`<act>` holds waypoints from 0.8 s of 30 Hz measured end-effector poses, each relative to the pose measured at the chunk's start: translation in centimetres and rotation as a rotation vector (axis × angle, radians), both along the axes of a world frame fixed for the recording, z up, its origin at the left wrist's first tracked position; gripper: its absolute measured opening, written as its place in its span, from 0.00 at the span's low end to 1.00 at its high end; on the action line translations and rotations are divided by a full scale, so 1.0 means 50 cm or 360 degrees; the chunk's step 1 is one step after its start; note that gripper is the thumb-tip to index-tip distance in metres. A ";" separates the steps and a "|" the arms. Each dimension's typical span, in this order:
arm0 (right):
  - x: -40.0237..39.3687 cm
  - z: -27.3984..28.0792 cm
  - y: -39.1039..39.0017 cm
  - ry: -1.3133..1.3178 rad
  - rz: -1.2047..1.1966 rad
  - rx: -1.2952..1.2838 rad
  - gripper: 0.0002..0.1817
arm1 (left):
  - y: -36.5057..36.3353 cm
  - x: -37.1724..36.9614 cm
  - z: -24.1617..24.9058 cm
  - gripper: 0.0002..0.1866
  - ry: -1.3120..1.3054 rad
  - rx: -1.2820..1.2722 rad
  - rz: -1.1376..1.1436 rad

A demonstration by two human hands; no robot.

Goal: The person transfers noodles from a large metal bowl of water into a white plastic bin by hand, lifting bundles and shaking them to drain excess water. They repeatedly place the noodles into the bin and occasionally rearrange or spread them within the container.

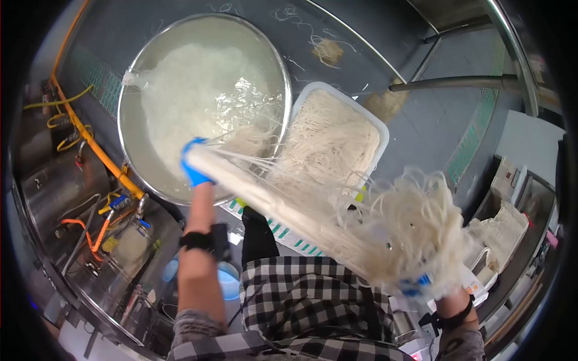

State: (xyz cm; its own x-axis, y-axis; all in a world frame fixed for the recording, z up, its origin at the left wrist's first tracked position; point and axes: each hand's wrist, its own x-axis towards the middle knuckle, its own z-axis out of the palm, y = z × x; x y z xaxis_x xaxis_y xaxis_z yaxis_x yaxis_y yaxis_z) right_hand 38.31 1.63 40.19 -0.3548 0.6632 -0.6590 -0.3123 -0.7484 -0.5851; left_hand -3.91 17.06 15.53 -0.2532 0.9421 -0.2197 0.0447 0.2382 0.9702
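Note:
My left hand (194,167), in a blue glove, grips one end of a long pale rod (265,198) draped with thin white noodles. My right hand (415,284), also blue-gloved and mostly buried in a thick tangle of noodles (415,231), holds the rod's other end low at the right. Noodle strands trail from the rod over the big round metal basin (129,150), which is full of milky water and noodles. Beside the basin stands a white rectangular tub (380,129) heaped with noodles.
Orange and yellow hoses (90,141) and metal fittings run along the left of the basin. A metal pipe (451,83) crosses at the upper right. Stray noodle clumps (328,51) lie on the grey floor. A blue bucket (227,283) sits below my checked shirt.

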 end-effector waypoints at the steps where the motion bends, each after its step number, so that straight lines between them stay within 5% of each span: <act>1: -0.006 -0.012 0.000 -0.0034 0.0022 0.0000 0.24 | 0.032 -0.088 0.032 0.12 0.0497 0.0195 -0.0156; 5: -0.067 -0.068 -0.007 -0.0056 0.0088 -0.0002 0.24 | 0.080 -0.265 0.393 0.12 0.1365 0.0457 -0.0043; 8: -0.095 -0.093 -0.003 -0.0062 0.0232 0.0077 0.23 | 0.058 -0.300 0.626 0.11 0.1281 0.0607 0.0282; 10: -0.095 -0.100 0.000 -0.0086 0.0371 0.0169 0.22 | 0.037 -0.305 0.683 0.11 0.1223 0.0613 0.0323; 13: -0.056 -0.133 -0.004 -0.0210 0.0566 0.0322 0.20 | 0.039 -0.325 0.612 0.11 0.0907 0.0410 0.0248; 16: 0.008 -0.223 -0.013 -0.0567 0.0866 0.0785 0.19 | 0.015 -0.190 0.505 0.10 0.0134 0.0227 0.0470; 18: 0.052 -0.307 -0.010 -0.0914 0.1002 0.1128 0.18 | -0.058 -0.131 0.421 0.13 0.0721 0.0230 0.0022; 19: 0.073 -0.341 -0.004 -0.1042 0.1014 0.1161 0.17 | -0.090 -0.077 0.406 0.13 0.0682 0.0209 -0.0113; 21: 0.077 -0.366 0.049 -0.1059 0.0833 0.0624 0.14 | -0.161 0.042 0.371 0.12 0.0681 0.0048 -0.0278; 23: 0.074 -0.362 0.101 -0.1427 0.0879 -0.0368 0.15 | -0.224 0.182 0.344 0.10 0.0444 -0.0137 -0.0162; 24: 0.074 -0.374 0.114 -0.1429 0.0898 -0.0380 0.15 | -0.262 0.225 0.307 0.09 0.0424 -0.0192 -0.0348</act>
